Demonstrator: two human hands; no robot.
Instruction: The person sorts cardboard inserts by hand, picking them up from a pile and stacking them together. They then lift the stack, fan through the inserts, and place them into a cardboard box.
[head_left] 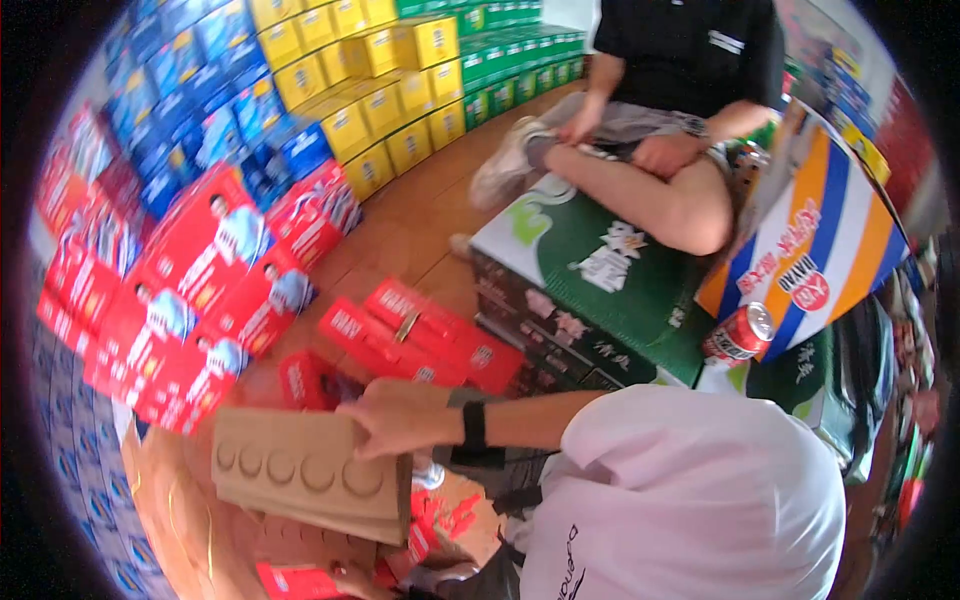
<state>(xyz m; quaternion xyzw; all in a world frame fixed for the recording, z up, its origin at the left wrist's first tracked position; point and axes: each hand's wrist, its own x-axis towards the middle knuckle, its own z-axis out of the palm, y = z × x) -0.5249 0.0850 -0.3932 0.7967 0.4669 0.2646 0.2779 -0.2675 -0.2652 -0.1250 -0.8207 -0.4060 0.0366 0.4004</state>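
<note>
Room: walls of stacked cartons, blue, yellow [375, 125] and green [500, 60], stood around a brown tiled floor [420, 190].
Cardboard sheet [285, 490]: plain brown, matte, oblong, seemingly several layers; a row of five curved marks ran along its face.
Location: in the air at lower left, tilted, above an opened red carton [300, 580].
Right fingers [372, 425]: closed on the sheet's upper right corner; black band [474, 425] at the wrist.
Left fingers: hidden or too blurred; state could not be told.
Red cartons [425, 340]: glossy printed blocks, beyond the right hand.
Green carton [640, 305]: broad, flat-topped, white lettering.
Striped carton [850, 210]: blue, white and orange, tilted.
Can [740, 333]: red cylinder, metallic end, against the striped carton.
Other person [690, 60]: seated, black shirt, legs crossed.
</note>
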